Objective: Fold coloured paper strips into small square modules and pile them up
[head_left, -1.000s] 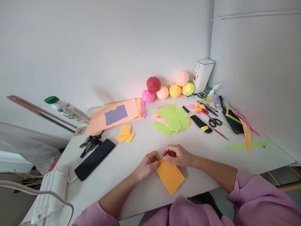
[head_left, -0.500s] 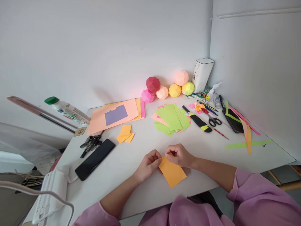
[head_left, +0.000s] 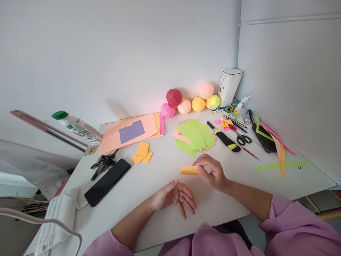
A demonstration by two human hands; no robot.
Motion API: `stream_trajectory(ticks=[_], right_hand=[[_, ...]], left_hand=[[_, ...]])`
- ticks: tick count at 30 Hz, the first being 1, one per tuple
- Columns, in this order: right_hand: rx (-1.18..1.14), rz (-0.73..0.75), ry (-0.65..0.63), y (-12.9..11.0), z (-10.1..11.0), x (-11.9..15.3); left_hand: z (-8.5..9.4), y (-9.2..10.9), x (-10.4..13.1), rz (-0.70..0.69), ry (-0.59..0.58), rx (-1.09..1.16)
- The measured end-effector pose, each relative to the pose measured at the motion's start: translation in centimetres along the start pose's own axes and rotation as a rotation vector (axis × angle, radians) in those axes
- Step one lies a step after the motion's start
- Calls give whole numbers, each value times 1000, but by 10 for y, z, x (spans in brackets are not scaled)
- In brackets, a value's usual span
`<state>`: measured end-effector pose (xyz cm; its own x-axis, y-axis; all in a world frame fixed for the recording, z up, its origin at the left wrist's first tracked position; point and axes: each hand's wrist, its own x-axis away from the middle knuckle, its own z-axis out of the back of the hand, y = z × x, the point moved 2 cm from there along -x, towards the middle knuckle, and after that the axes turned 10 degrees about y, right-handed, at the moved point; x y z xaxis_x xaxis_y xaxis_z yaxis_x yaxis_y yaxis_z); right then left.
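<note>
Between the thumb and fingers of my right hand [head_left: 211, 171] is a piece of orange paper [head_left: 189, 170], held at its right end. It shows as a narrow strip, slightly blurred. My left hand [head_left: 177, 197] is open just below and to the left, palm turned up, fingers spread, holding nothing. Beyond the hands lies a loose pile of green and pink paper pieces [head_left: 197, 135]. Several small orange paper pieces [head_left: 142, 153] overlap on the table to the left.
A black phone [head_left: 107, 182] and keys [head_left: 103, 164] lie on the left. Large coloured sheets [head_left: 112, 138] rest behind them. Faceted paper balls [head_left: 198, 104] stand along the wall. A utility knife [head_left: 226, 139], scissors [head_left: 243, 140] and paper strips [head_left: 279, 166] are on the right.
My left hand has let go of the orange paper and opened, moving slightly down. My right hand keeps hold of the paper, which has turned from a wide tilted sheet to a thin strip.
</note>
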<state>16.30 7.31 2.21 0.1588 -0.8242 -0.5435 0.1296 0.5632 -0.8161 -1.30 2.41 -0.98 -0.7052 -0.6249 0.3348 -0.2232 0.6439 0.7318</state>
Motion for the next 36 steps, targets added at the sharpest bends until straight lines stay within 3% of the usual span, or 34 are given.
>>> stream_trajectory(ticks=[3, 5, 8, 12, 16, 23, 36], right_hand=[[15, 328, -79, -14, -2, 4], [10, 442, -182, -17, -7, 8], [4, 476, -295, -16, -14, 14], [-35, 381, -341, -12, -19, 17], [-46, 176, -335, -8, -18, 17], [91, -78, -282, 3, -19, 18], [121, -129, -255, 7, -18, 16]], left_hand=[[-5, -1, 0, 27, -88, 178], [-2, 2, 0, -26, 1, 278], [5, 6, 0, -78, 212, 315], [9, 8, 0, -115, 365, 279], [8, 6, 0, -71, 412, 266], [3, 6, -1, -102, 307, 253], [1, 6, -1, -85, 171, 245]])
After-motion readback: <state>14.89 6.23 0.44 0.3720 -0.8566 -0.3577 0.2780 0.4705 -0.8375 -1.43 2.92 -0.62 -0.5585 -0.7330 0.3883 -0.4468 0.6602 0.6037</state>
